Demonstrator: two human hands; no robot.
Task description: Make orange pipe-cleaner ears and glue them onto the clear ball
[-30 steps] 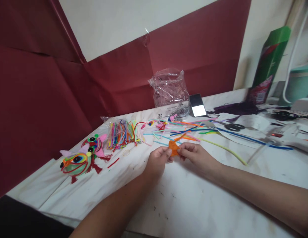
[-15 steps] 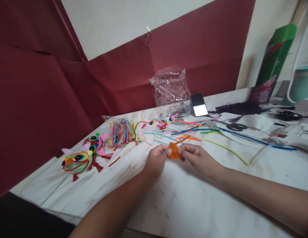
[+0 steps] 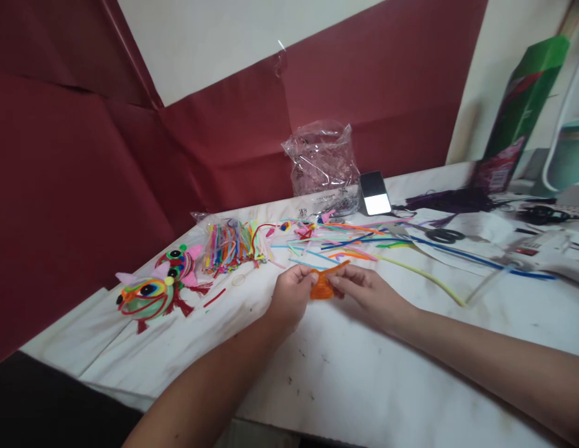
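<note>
Orange fuzzy piece [image 3: 321, 289] over white table [image 3: 387, 367], btwn L hand [image 3: 291, 291] & R hand [image 3: 366, 288].
Both pinch its sides, forearms [image 3: 209, 373] slanting inward (one strand [image 3: 338, 267] pokes up rt.); clear bag [image 3: 201, 218], farther L, holds multicolored sticks [image 3: 229, 244]; taller bag [image 3: 323, 158] by phone [image 3: 375, 193], contents unclear.

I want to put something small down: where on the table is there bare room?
Bare: the white tabletop between the left forearm and right forearm, apart from dark specks; also between the left forearm and the colourful figures. Crowded: beyond the left hand and right hand, with loose pipe cleaners and scissors.
</note>
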